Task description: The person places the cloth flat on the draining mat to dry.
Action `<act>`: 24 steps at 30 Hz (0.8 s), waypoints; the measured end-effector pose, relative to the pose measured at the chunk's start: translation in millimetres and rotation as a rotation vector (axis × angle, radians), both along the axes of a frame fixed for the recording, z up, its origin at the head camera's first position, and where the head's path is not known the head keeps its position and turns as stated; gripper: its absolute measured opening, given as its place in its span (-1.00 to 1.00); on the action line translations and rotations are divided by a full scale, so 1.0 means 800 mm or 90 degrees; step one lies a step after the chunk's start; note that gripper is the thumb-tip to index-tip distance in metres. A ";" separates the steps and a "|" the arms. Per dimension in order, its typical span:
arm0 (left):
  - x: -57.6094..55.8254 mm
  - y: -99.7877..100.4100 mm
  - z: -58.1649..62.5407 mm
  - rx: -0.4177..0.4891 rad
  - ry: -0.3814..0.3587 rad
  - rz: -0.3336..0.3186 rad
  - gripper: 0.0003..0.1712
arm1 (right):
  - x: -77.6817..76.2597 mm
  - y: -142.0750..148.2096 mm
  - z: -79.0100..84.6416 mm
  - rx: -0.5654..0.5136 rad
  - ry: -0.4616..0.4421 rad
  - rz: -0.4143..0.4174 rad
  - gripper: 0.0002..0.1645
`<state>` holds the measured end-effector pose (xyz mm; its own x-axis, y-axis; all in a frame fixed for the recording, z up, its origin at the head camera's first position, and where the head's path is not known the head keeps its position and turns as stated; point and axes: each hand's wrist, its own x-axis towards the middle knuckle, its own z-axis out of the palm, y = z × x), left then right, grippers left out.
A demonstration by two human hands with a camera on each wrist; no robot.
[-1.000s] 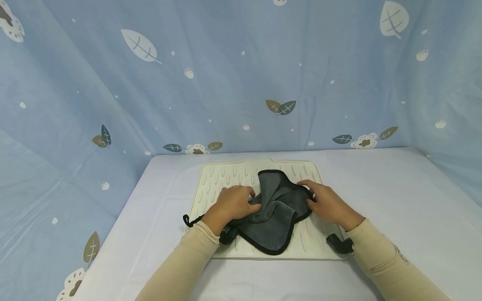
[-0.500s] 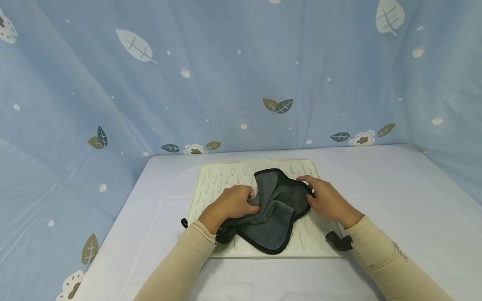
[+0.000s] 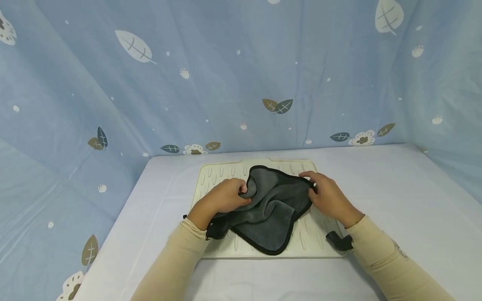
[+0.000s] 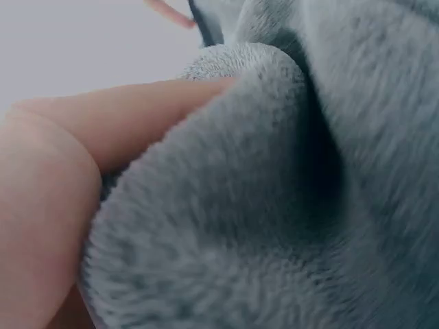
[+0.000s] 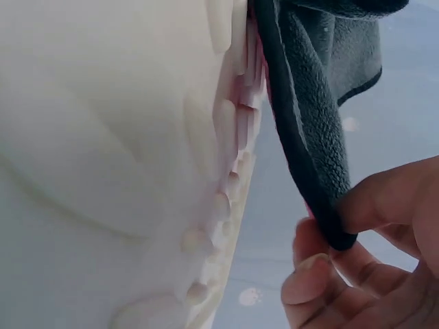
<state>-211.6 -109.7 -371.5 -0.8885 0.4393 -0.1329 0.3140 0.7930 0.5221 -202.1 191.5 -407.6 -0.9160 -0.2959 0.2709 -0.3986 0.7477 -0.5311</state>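
A dark grey plush cloth [image 3: 271, 209] with black edging lies rumpled over a cream ribbed mat [image 3: 214, 179]. My left hand [image 3: 226, 195] grips a bunched fold at the cloth's left side; the left wrist view shows a finger [image 4: 151, 113] along the thick plush fold [image 4: 226, 178]. At the cloth's right corner my right hand [image 3: 326, 195] pinches the black-bound edge. In the right wrist view, thumb and fingers [image 5: 322, 274] meet on that corner, which is raised beside the mat [image 5: 137, 137]. The left hand hides part of the cloth's left end.
The mat rests on a table with a white cover [image 3: 395, 200]. A blue leaf-print curtain [image 3: 241, 83] hangs behind and at the sides. Black wrist-worn pieces [image 3: 339, 241] sit below each forearm, over the mat's front part.
My left hand has drawn a little to the left with its fold, and the cloth's far edge has spread leftward. The right hand keeps its pinch, shifted slightly right.
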 end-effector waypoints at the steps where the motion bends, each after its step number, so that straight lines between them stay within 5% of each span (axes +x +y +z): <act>1: -0.001 -0.003 0.002 -0.007 0.004 0.012 -0.59 | 0.000 0.000 0.000 0.000 0.005 -0.004 -0.47; 8: -0.005 -0.015 0.003 -0.057 0.046 0.089 -0.70 | -0.001 0.001 -0.002 -0.014 0.024 -0.023 -0.49; 24: -0.012 -0.015 -0.016 -0.079 0.047 0.134 -0.63 | -0.002 0.002 -0.005 0.035 -0.062 0.018 -0.35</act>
